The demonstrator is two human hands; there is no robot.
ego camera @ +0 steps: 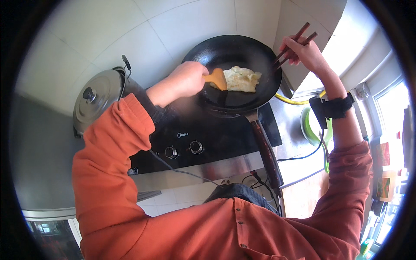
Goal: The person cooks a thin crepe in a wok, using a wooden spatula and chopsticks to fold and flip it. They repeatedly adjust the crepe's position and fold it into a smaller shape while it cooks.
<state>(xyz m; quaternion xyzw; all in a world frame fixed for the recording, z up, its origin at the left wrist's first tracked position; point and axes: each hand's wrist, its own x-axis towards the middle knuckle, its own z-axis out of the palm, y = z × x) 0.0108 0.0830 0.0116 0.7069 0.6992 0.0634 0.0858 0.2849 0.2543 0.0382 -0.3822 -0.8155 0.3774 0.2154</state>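
Observation:
A black wok (227, 100) with a long dark handle stands on the black glass gas stove (217, 136). In it lies a flat, pale yellow piece of food that looks like fried egg (242, 79). My left hand (190, 78) grips an orange-yellow spatula (216, 79), whose blade touches the left side of the food. My right hand (300, 52) holds a pair of dark wooden chopsticks (292, 47) above the wok's right rim. The chopstick tips are blurred against the dark wok and do not touch the food.
A lidded steel pot (99, 97) stands at the left of the stove. On the right are a yellow corrugated hose (291, 101), a green-rimmed bowl (308, 125) and a wooden board (302, 195). A tiled wall rises behind the wok. Thin cables hang from both wrists.

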